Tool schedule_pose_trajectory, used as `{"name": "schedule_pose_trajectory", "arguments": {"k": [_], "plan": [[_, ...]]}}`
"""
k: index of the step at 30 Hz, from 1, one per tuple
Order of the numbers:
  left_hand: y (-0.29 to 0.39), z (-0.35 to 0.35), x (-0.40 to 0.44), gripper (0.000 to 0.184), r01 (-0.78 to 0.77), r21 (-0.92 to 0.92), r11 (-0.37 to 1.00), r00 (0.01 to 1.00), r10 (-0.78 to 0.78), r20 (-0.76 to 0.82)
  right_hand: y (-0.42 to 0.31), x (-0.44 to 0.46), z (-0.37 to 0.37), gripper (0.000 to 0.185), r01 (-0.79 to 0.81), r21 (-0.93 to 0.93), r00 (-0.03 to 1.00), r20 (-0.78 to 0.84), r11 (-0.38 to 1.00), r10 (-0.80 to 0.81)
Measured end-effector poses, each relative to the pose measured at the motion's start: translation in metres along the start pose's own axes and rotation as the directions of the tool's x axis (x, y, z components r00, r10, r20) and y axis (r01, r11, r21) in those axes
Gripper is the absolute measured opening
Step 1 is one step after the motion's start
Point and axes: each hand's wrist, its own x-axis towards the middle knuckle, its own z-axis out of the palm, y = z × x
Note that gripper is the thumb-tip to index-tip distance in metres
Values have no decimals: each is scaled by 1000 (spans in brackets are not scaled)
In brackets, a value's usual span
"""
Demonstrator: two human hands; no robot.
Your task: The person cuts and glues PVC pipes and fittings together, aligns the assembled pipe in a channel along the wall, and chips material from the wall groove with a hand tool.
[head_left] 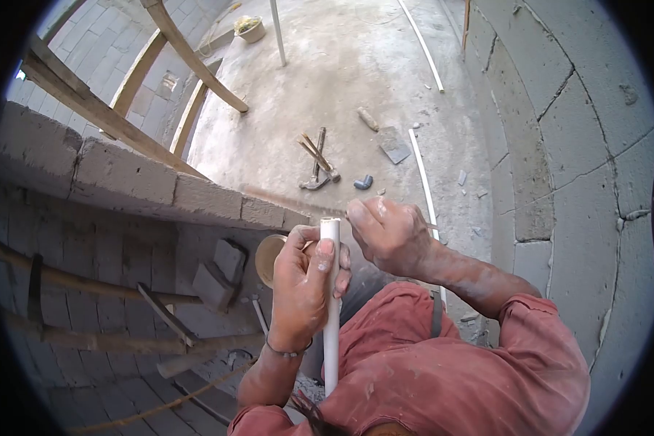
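My left hand (305, 283) is wrapped round a white plastic pipe (331, 320), its thumb pressed along the side just below the upper end. The pipe stands nearly upright in front of my chest, and its open top rim looks rough. Close to that rim, my right hand (392, 236) is closed in a fist. Out of the fist, to the left, runs a thin brownish strip (291, 200) that looks like a saw blade; motion smears it. The strip passes above or behind the pipe's top; whether it touches the rim I cannot tell.
On the floor lie two hammers (315, 161), a grey pipe elbow (363, 182), a flat grey piece (394, 145) and a long white pipe (423, 174). A low block wall (123, 171) runs left; a block wall (559, 145) stands right. Wooden poles (196, 58) lean at upper left.
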Motion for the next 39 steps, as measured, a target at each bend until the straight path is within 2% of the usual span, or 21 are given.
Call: {"name": "schedule_pose_trajectory", "arguments": {"k": [1, 2, 4, 5, 7, 8, 10, 16, 18, 20, 21, 22, 23, 24, 26, 28, 29, 31, 36, 37, 39], "plan": [[13, 8, -10, 25, -11, -82, 997, 999, 14, 42, 8, -5, 11, 14, -122, -43, 982, 142, 992, 127], [29, 16, -20, 25, -85, -120, 989, 994, 93, 64, 23, -26, 29, 14, -132, -39, 981, 141, 991, 136], [42, 11, -18, 28, -186, -103, 977, 977, 195, 85, 62, -57, 64, 11, -462, 194, 876, 252, 865, 411], [41, 8, -7, 28, -216, -101, 971, 972, 224, 77, 56, -31, 47, 11, -434, 197, 890, 241, 879, 386], [24, -3, 0, 32, -82, -119, 990, 995, 88, 51, 11, -16, 7, 13, -336, 377, 935, 21, 863, 355], [20, -4, 2, 32, -74, -113, 991, 995, 81, 62, -1, -7, -1, 13, -344, 377, 930, 15, 860, 366], [17, -5, 6, 34, -70, -168, 983, 995, 81, 61, -19, 10, -13, 24, 21, 366, 968, -241, 931, 73], [18, -3, 0, 34, -96, -138, 986, 995, 96, -10, -35, 24, -15, 35, 129, 267, 965, -254, 955, -60], [16, 1, -1, 34, -96, -122, 988, 995, 91, -41, -37, 24, -13, 33, 122, 318, 971, -233, 940, -48], [14, 0, -4, 34, -167, 40, 985, 983, 170, -69, -31, 19, 3, 31, 113, 370, 977, -213, 922, -35], [19, 3, -11, 34, -166, 40, 985, 983, 168, -76, -16, 7, 29, 29, -24, 338, 996, -69, 941, 50], [30, 7, -20, 34, -168, -6, 986, 986, 169, 19, -6, -3, 50, 28, -157, 286, 987, 67, 945, 144], [37, 8, -29, 35, -162, -51, 985, 980, 167, 112, -4, -21, 59, 28, -162, 292, 987, 68, 943, 148], [33, 2, -25, 35, -181, -50, 982, 976, 186, 111, 2, -35, 65, 26, -226, 316, 973, 27, 921, 229], [15, -12, -4, 42, -225, 37, 974, 972, 226, -58, 13, -16, 54, 24, -264, 343, 956, -28, 902, 291], [11, -16, -8, 40, -153, -1, 988, 985, 152, -85, -19, 10, 4, 25, -28, 378, 961, -245, 925, 129], [9, -19, -4, 39, -181, -38, 983, 982, 178, -54, -26, 19, -10, 25, -21, 371, 959, -255, 928, 123], [10, -17, -3, 38, -212, -66, 975, 977, 209, -50, -39, 33, -27, 29, 178, 289, 968, -225, 941, -114], [7, -11, -7, 36, -281, 9, 960, 951, 279, -129, -44, 40, -21, 38, 254, 236, 962, -164, 938, -219], [8, -7, -9, 35, -288, 55, 956, 937, 293, -188, -44, 39, -19, 32, 237, 228, 963, -181, 944, -198], [13, -4, -18, 36, -277, 53, 959, 947, 282, -156, -33, 35, -2, 26, 223, 220, 964, -194, 950, -181]]}}
